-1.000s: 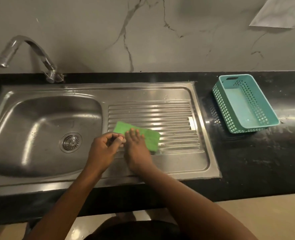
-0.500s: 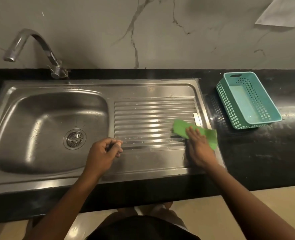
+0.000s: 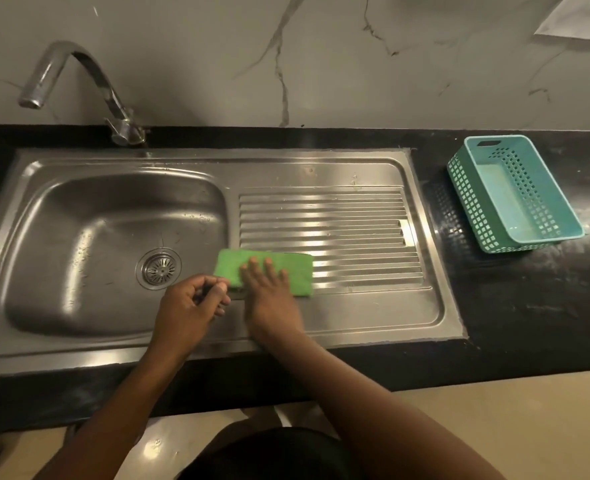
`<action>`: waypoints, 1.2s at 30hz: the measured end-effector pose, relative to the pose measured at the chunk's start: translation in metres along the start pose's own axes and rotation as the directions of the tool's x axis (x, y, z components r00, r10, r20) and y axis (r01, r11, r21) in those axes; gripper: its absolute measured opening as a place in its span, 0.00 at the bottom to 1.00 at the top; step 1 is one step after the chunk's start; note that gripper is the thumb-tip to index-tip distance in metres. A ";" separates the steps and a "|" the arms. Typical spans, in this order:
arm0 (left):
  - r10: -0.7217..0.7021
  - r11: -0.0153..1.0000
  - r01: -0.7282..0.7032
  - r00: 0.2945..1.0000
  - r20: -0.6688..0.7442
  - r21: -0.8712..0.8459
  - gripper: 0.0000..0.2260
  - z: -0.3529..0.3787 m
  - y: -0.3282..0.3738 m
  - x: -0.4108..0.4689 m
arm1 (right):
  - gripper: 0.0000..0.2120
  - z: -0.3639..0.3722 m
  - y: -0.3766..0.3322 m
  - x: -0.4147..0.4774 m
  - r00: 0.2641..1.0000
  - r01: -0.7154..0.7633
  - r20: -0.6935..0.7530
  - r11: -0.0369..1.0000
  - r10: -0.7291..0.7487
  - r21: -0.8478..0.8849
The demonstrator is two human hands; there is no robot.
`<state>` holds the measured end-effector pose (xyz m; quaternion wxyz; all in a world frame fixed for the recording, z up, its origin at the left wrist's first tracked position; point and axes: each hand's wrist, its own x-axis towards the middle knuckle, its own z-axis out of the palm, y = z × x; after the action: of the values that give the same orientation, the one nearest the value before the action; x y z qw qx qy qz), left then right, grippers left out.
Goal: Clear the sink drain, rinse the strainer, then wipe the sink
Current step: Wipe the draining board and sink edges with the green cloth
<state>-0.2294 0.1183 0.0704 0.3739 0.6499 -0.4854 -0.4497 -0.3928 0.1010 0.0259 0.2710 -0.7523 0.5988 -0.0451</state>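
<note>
A steel sink (image 3: 79, 216) with a ribbed drainboard (image 3: 338, 220) on its right fills the counter. The round strainer (image 3: 159, 269) sits in the drain at the basin's bottom. A green cloth (image 3: 297, 268) lies flat on the drainboard's near left part, by the basin's edge. My right hand (image 3: 269, 292) presses flat on the cloth, fingers spread. My left hand (image 3: 191, 308) hovers just left of it over the basin's rim, fingers curled in; nothing visible in it.
A curved chrome tap (image 3: 75, 88) rises behind the basin at the back left. A teal perforated plastic basket (image 3: 473, 202) stands on the black counter (image 3: 528, 306) right of the sink. A marble wall backs the counter.
My right hand has slid the green cloth from the drainboard's right edge back to its left side beside the basin. My left hand has stayed in place, curled.
</note>
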 end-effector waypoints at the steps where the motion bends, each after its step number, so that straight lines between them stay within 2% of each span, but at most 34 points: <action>1: 0.000 1.000 0.000 1.000 -0.014 0.000 0.09 -0.003 0.000 0.001 | 0.32 0.005 -0.011 0.001 0.997 0.061 0.036 0.998 -0.061 -0.022; 5: 0.008 1.000 -0.007 0.999 -0.049 0.016 0.07 -0.008 -0.001 0.004 | 0.29 -0.006 0.010 -0.007 0.971 0.230 0.092 0.970 -0.222 -0.079; 7: -0.001 1.000 0.001 0.999 -0.035 -0.005 0.08 -0.004 -0.002 0.005 | 0.28 -0.024 0.040 -0.019 0.975 0.214 0.075 0.975 -0.209 -0.067; 12: -0.004 1.000 0.004 1.000 0.024 -0.019 0.08 0.010 -0.004 0.005 | 0.26 -0.077 0.125 -0.066 0.997 -0.054 -0.063 0.998 0.053 -0.015; 16: -0.001 1.000 0.003 0.997 0.074 -0.017 0.07 0.012 -0.002 0.009 | 0.26 -0.112 0.182 -0.101 0.947 -0.288 -0.140 0.957 0.290 0.038; 21: 0.023 0.999 -0.019 0.996 0.085 -0.042 0.05 0.010 0.000 0.009 | 0.26 -0.074 0.136 -0.077 0.830 -0.474 -0.248 0.867 0.499 0.155; 23: 0.025 0.999 -0.022 0.996 0.085 -0.034 0.05 0.009 -0.004 0.009 | 0.27 -0.049 0.099 -0.067 0.874 -0.409 -0.219 0.900 0.433 0.147; 26: 0.040 0.998 -0.037 0.997 0.071 -0.041 0.06 0.008 -0.003 0.010 | 0.32 -0.011 0.037 -0.052 0.961 -0.234 -0.130 0.968 0.244 0.090; 29: 0.022 0.999 -0.021 0.999 0.039 -0.029 0.05 0.006 0.000 0.013 | 0.33 0.008 -0.008 -0.036 0.993 -0.107 -0.048 0.993 0.109 0.044; 31: 0.010 1.000 -0.009 0.999 0.032 -0.021 0.05 0.003 0.001 0.015 | 0.31 0.004 -0.006 -0.035 0.999 -0.034 0.013 0.999 0.034 0.021; 34: 0.013 1.000 -0.013 0.999 0.035 -0.021 0.05 0.006 0.003 0.016 | 0.27 -0.016 0.033 -0.052 0.983 0.168 0.095 0.982 -0.159 -0.090; 36: 0.019 1.000 -0.018 0.999 0.047 -0.026 0.07 0.009 0.003 0.014 | 0.25 -0.032 0.061 -0.065 0.980 0.181 0.104 0.979 -0.171 -0.097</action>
<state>-0.2374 0.1032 0.0673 0.3746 0.6297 -0.4943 -0.4678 -0.4768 0.1417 0.0419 0.2540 -0.8169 0.5178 -0.0012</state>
